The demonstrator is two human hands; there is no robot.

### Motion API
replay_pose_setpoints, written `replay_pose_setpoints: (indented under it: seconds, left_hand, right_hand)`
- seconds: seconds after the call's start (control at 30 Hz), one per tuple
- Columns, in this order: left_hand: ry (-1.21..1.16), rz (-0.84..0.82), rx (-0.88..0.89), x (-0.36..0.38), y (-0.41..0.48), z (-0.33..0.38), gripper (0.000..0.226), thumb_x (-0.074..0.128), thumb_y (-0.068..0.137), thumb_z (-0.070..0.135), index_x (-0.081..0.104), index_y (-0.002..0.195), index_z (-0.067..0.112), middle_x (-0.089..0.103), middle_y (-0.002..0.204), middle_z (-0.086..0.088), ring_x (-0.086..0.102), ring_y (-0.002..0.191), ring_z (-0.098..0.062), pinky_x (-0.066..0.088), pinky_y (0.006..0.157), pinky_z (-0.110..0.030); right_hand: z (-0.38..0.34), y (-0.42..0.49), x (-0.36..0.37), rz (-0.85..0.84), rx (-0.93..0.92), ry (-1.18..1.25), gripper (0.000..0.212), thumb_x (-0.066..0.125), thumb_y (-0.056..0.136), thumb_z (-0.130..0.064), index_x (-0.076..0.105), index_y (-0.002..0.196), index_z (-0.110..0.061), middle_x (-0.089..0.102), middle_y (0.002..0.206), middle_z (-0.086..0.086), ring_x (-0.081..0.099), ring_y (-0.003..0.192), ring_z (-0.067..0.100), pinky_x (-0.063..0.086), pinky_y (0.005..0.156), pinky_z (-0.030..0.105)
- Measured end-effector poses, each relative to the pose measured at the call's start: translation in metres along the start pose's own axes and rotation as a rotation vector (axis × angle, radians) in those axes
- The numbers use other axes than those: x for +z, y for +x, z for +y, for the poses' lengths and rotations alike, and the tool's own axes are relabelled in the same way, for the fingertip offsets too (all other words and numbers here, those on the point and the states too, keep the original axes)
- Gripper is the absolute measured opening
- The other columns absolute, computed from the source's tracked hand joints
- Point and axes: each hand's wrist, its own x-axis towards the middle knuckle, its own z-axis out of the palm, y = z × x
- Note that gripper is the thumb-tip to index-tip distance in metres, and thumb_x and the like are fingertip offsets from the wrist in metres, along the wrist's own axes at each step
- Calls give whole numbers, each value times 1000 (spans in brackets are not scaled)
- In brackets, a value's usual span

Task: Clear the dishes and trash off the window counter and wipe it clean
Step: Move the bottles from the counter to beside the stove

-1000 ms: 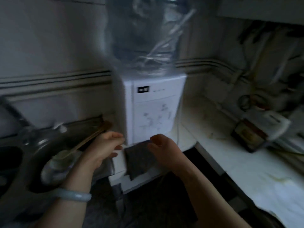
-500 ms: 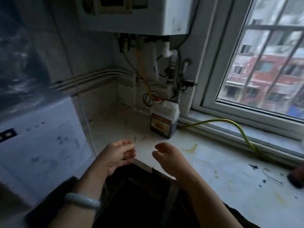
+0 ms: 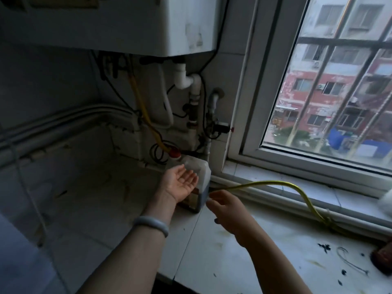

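Two empty hands have advanced to the jug (image 3: 203,169), left hand (image 3: 182,184) open-palmed, right hand (image 3: 226,207) loose; tabletop (image 3: 222,264) unwiped.

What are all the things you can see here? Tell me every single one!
jug: one, cloudy white with a red cap, in the counter's corner by the window
hose: one, yellow, along the window sill
water heater: one, white, on the wall above
pipes: several, white, under the heater
window: one, white frame, right
counter: one, white, stained, dark specks at right
bracelet: one, pale, left wrist
left hand: palm up, before the jug
right hand: beside the jug
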Motion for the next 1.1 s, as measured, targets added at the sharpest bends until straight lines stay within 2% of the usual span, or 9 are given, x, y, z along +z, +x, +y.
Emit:
replay_pose_setpoints:
  seconds: [0.07, 0.13, 0.27, 0.37, 0.43, 0.53, 0.6, 0.8, 1.1]
  left_hand:
    - [-36, 27, -4, 10, 27, 1, 30, 47, 97, 13, 51, 125, 2, 50, 120, -17, 47, 121, -31, 38, 106, -41]
    - [-66, 40, -20, 16, 50, 2, 25, 47, 97, 14, 54, 118, 2, 48, 121, -17, 46, 122, -31, 38, 103, -40]
    - [-111, 55, -27, 21, 86, 2, 16, 51, 96, 20, 56, 102, 5, 53, 108, -15, 53, 93, -28, 48, 80, -38]
    - [-126, 20, -39, 23, 101, 0, 23, 55, 94, 22, 56, 111, 7, 57, 109, -17, 57, 95, -30, 57, 65, -34]
    - [-113, 9, -40, 24, 108, 0, 29, 56, 93, 24, 55, 118, 8, 57, 114, -18, 58, 101, -29, 59, 55, -28]
    - [-107, 2, -9, 30, 113, -3, 33, 55, 94, 25, 55, 123, 9, 56, 122, -15, 54, 117, -28, 60, 60, -30]
    - [-99, 34, 13, 34, 116, -5, 31, 56, 94, 24, 55, 122, 10, 57, 121, -12, 54, 120, -25, 56, 67, -29]
    - [-21, 113, 47, 41, 102, -13, 8, 60, 92, 21, 57, 92, 13, 56, 98, -4, 58, 89, -14, 50, 43, -15]
    - [238, -33, 59, 56, 45, -47, 11, 56, 94, 17, 57, 85, 11, 57, 85, -4, 59, 81, -13, 43, 39, -8]
  right_hand:
    - [1, 17, -10, 39, 6, 19, 21, 58, 93, -24, 57, 114, -23, 59, 94, -16, 59, 92, 5, 54, 87, 34]
    - [3, 31, -20, 72, 17, 33, 23, 58, 93, -22, 58, 117, -20, 60, 96, -14, 59, 94, 6, 54, 88, 34]
    - [11, 52, -36, 127, 38, 62, 22, 57, 94, -20, 58, 116, -19, 62, 101, -10, 59, 94, 6, 54, 84, 29]
    - [17, 62, -47, 174, 56, 82, 14, 57, 94, -20, 58, 108, -24, 62, 100, -9, 59, 93, 5, 53, 81, 26]
    - [20, 66, -56, 195, 68, 96, 17, 56, 95, -21, 58, 112, -22, 61, 99, -9, 59, 93, 6, 54, 81, 27]
    - [25, 68, -68, 222, 83, 109, 28, 55, 95, -22, 55, 122, -16, 60, 102, -7, 58, 93, 6, 53, 79, 26]
    - [27, 69, -75, 226, 93, 130, 31, 55, 96, -23, 54, 125, -15, 61, 103, -5, 59, 90, 8, 54, 77, 29]
    - [35, 67, -90, 236, 107, 174, 32, 55, 95, -24, 54, 125, -13, 62, 103, 0, 60, 94, 18, 55, 85, 38]
    - [48, 56, -116, 198, 75, 179, 29, 55, 95, -23, 56, 122, -12, 62, 106, 6, 61, 98, 23, 54, 87, 40]
